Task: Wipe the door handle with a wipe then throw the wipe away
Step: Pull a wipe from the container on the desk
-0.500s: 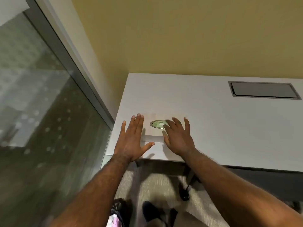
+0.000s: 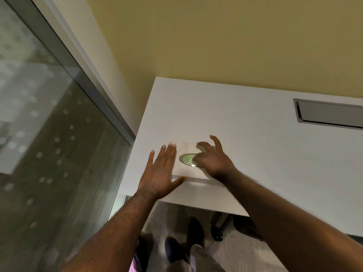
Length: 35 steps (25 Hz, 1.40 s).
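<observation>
A flat white wipe pack (image 2: 183,171) with an oval green lid (image 2: 186,159) lies near the front left corner of a white table (image 2: 255,144). My left hand (image 2: 159,173) lies flat with fingers spread, resting on the pack's left edge. My right hand (image 2: 215,160) is over the right side of the pack, thumb on the oval lid, index and middle fingers raised and apart. No loose wipe shows in either hand. No door handle is in view.
A glass wall with a grey metal frame (image 2: 88,91) runs along the left, close to the table's left edge. A grey cable hatch (image 2: 330,114) is set in the table at the right. A yellow wall stands behind. Shoes and a table foot show below.
My right hand's fingers have lifted off the pack and curled, with the thumb now on the lid. My left hand stays flat on the pack's left side.
</observation>
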{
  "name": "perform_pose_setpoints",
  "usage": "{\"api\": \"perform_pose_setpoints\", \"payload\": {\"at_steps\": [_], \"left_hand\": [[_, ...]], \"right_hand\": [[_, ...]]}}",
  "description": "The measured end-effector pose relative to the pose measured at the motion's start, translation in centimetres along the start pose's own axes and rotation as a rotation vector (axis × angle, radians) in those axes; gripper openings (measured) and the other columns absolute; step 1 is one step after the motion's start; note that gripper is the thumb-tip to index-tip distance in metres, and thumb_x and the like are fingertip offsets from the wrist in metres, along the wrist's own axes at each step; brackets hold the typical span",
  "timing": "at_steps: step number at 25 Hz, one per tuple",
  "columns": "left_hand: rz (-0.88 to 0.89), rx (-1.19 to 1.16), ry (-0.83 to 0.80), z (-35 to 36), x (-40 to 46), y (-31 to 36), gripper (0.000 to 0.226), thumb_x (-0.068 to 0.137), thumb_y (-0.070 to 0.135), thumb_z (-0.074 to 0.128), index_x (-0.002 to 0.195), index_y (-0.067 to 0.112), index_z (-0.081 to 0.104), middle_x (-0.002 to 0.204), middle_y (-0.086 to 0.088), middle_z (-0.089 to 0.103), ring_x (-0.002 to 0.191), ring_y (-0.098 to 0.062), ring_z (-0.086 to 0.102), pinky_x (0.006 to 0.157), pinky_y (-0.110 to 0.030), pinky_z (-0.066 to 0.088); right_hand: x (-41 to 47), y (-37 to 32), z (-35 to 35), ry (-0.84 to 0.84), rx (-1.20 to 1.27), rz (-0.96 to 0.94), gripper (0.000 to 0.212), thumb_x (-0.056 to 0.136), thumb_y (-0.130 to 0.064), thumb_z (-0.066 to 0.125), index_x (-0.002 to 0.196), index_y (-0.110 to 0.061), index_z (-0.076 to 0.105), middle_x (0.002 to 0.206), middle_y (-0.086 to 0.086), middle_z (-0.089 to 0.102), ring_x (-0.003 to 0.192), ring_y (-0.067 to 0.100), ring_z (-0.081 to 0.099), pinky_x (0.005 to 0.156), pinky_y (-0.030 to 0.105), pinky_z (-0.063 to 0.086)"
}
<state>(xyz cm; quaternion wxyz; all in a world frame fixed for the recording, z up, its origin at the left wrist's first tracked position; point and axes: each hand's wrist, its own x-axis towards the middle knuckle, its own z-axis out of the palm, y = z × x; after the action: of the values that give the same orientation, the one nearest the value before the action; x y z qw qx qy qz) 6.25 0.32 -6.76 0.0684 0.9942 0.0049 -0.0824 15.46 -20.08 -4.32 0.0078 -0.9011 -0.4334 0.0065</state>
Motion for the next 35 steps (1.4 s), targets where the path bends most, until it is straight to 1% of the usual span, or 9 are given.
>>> {"api": "perform_pose_setpoints", "payload": {"at_steps": [2,4,6,9,20,25,29,31,35], "left_hand": [[-0.01,-0.002,-0.028,0.5,0.5,-0.1,0.105,0.084,0.086,0.03,0.162,0.023,0.001,0.165,0.004,-0.013,0.144,-0.011,-0.026,0.114,-0.04,-0.022],[-0.015,-0.011,-0.049,0.9,0.9,0.0,0.104,0.085,0.083,0.037,0.162,0.022,0.003,0.168,0.001,-0.003,0.146,-0.013,-0.017,0.117,-0.041,-0.012],[-0.015,-0.022,-0.063,1.0,1.2,0.2,0.104,0.085,0.08,0.042,0.162,0.022,0.002,0.169,0.0,-0.001,0.146,-0.015,-0.014,0.117,-0.041,-0.009],[0.004,-0.049,-0.059,0.8,1.7,0.7,0.104,0.086,0.076,0.049,0.162,0.021,0.002,0.169,-0.001,0.001,0.153,-0.021,-0.005,0.119,-0.043,-0.006],[-0.028,-0.144,-0.066,0.4,2.5,1.1,0.108,0.086,0.068,0.06,0.162,0.016,0.003,0.169,-0.004,0.003,0.155,-0.024,0.002,0.122,-0.043,0.0],[-0.047,-0.193,-0.063,0.6,2.6,1.1,0.111,0.084,0.068,0.064,0.162,0.016,0.004,0.169,-0.004,0.006,0.155,-0.024,0.004,0.122,-0.043,0.001],[-0.047,-0.214,-0.074,0.7,2.6,1.0,0.112,0.084,0.068,0.064,0.162,0.015,0.004,0.169,-0.004,0.006,0.155,-0.024,0.004,0.122,-0.043,0.002],[-0.048,-0.21,-0.08,0.7,2.6,1.0,0.112,0.084,0.068,0.064,0.162,0.015,0.003,0.169,-0.004,0.004,0.155,-0.024,0.003,0.122,-0.042,0.003],[-0.061,-0.178,-0.103,0.6,2.5,1.3,0.11,0.086,0.071,0.058,0.162,0.016,0.0,0.169,-0.004,0.0,0.155,-0.024,0.001,0.123,-0.043,0.001]], "right_hand": [[0.7,0.7,0.3,0.062,-0.024,-0.115,0.015,0.079,-0.003,0.073,0.087,-0.016,0.072,0.102,0.011,0.073,0.121,0.033,0.053,0.111,0.058,0.022],[1.0,0.9,0.3,0.183,0.037,-0.135,0.023,0.068,-0.007,0.084,0.084,-0.018,0.072,0.098,0.011,0.073,0.116,0.038,0.054,0.091,0.053,0.05],[1.3,0.7,0.3,0.275,0.102,-0.134,0.026,0.063,-0.009,0.089,0.084,-0.017,0.074,0.1,0.018,0.072,0.105,0.042,0.062,0.077,0.048,0.057],[1.8,1.0,0.6,0.35,0.082,-0.209,0.024,0.066,-0.006,0.087,0.087,-0.01,0.076,0.095,0.024,0.073,0.09,0.04,0.07,0.086,0.053,0.053],[3.2,1.3,0.7,0.142,0.032,-0.204,0.056,0.058,-0.009,0.093,0.11,-0.017,0.073,0.089,0.012,0.074,0.094,0.039,0.069,0.083,0.049,0.055],[2.4,1.7,1.6,0.233,0.001,-0.348,0.055,0.063,-0.002,0.088,0.114,-0.016,0.07,0.071,0.003,0.073,0.089,0.025,0.069,0.099,0.051,0.044],[1.1,2.1,2.5,0.318,0.0,-0.3,0.053,0.066,0.002,0.083,0.115,-0.013,0.069,0.082,0.005,0.075,0.085,0.027,0.068,0.1,0.048,0.028],[0.6,2.2,2.2,0.379,-0.015,-0.284,0.045,0.077,0.003,0.072,0.118,-0.013,0.067,0.09,0.004,0.075,0.083,0.027,0.067,0.097,0.047,0.029],[0.4,2.0,-0.4,0.449,-0.003,-0.258,0.044,0.096,0.002,0.025,0.126,-0.016,0.05,0.096,0.005,0.072,0.08,0.027,0.062,0.091,0.047,0.034]]}}
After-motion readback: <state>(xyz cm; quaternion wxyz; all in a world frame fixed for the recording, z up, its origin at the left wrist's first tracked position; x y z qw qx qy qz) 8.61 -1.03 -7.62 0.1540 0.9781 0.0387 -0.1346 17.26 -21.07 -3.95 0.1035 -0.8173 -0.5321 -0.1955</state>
